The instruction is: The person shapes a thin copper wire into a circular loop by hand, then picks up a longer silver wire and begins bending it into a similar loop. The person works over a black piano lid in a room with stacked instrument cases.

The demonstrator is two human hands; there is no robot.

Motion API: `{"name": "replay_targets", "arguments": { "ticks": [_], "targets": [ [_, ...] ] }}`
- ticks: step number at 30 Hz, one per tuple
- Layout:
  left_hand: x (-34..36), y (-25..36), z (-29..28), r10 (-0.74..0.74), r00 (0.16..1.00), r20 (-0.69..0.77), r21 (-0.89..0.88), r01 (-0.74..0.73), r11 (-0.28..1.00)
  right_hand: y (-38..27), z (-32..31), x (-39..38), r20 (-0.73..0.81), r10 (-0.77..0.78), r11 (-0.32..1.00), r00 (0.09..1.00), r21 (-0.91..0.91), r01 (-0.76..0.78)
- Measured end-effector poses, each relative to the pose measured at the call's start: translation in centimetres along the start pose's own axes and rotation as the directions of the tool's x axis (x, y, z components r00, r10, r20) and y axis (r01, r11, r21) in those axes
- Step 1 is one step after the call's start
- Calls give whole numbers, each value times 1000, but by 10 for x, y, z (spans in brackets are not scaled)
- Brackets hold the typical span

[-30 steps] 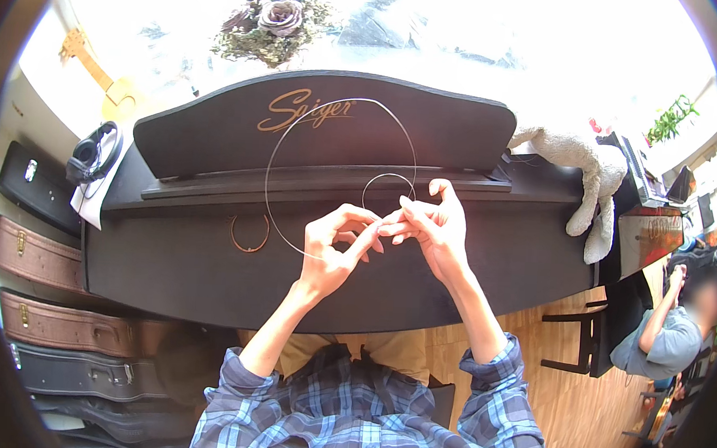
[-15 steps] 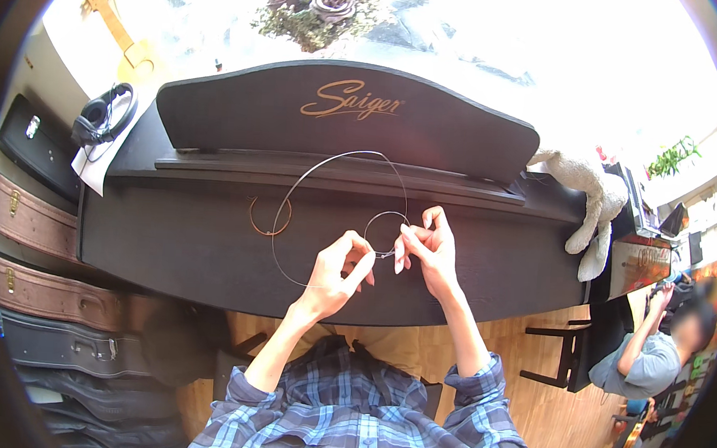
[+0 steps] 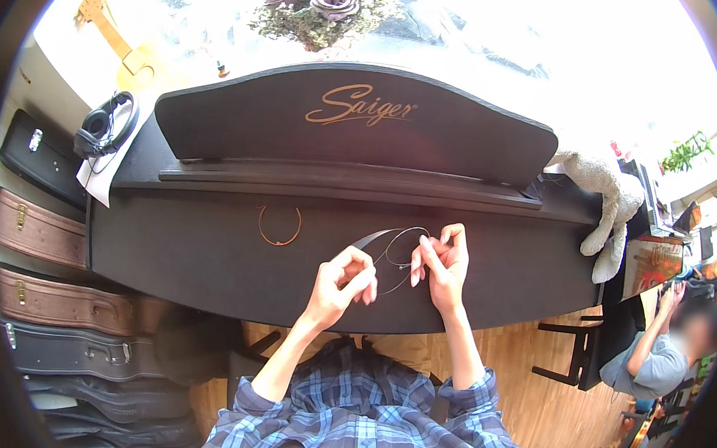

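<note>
A thin silvery guitar string (image 3: 405, 266), bent into loops, spans the gap between my two hands above the black lid of the upright piano (image 3: 210, 273). My right hand (image 3: 447, 271) pinches it between thumb and fingers at the loop's right side. My left hand (image 3: 337, 288) is closed, fingertips together, at the loop's left side; part of the string runs behind its fingers. A small knob shows on the string close to the right fingers. Left of my hands, a coppery coiled string (image 3: 279, 244) lies on the lid, touched by neither hand.
Behind the lid rises a black music rest (image 3: 258, 129). Headphones (image 3: 104, 125) sit at the far left, a pale plush toy (image 3: 614, 213) at the right end. Instrument cases (image 3: 63, 298) line the left. A person (image 3: 652, 353) in grey sits at the right.
The silvery string's wide loop has drawn in to smaller loops between my hands. My right hand has shifted slightly right and lower. The whole view has moved a little.
</note>
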State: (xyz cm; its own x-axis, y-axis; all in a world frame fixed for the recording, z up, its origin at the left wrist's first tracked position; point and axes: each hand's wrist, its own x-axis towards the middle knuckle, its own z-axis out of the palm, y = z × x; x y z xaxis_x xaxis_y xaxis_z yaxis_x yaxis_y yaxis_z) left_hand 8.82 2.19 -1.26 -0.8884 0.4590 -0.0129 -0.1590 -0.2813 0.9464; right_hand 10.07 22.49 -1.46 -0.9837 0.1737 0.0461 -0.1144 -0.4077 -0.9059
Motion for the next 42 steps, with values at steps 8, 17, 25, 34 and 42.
{"name": "replay_targets", "arguments": {
  "ticks": [8, 17, 25, 34, 42],
  "targets": [
    [4, 2, 7, -12, 984, -175, 165, 41, 985, -35, -12, 21, 146, 206, 962, 968, -210, -173],
    [8, 10, 6, 149, 963, -226, 577, 9, 817, -60, -20, 57, 416, 243, 911, 876, -409, -59],
    [1, 27, -20, 107, 977, -186, 659, 44, 751, -69, -9, 73, 419, 250, 879, 873, -477, -23],
    [-16, 39, -30, -22, 975, -219, 625, 158, 764, -38, 15, 64, 456, -126, 738, 881, -550, 391],
    [29, 65, -11, -332, 938, 96, 593, 214, 777, -28, 4, 61, 400, -281, 791, 873, -418, 446]
  ]
}}
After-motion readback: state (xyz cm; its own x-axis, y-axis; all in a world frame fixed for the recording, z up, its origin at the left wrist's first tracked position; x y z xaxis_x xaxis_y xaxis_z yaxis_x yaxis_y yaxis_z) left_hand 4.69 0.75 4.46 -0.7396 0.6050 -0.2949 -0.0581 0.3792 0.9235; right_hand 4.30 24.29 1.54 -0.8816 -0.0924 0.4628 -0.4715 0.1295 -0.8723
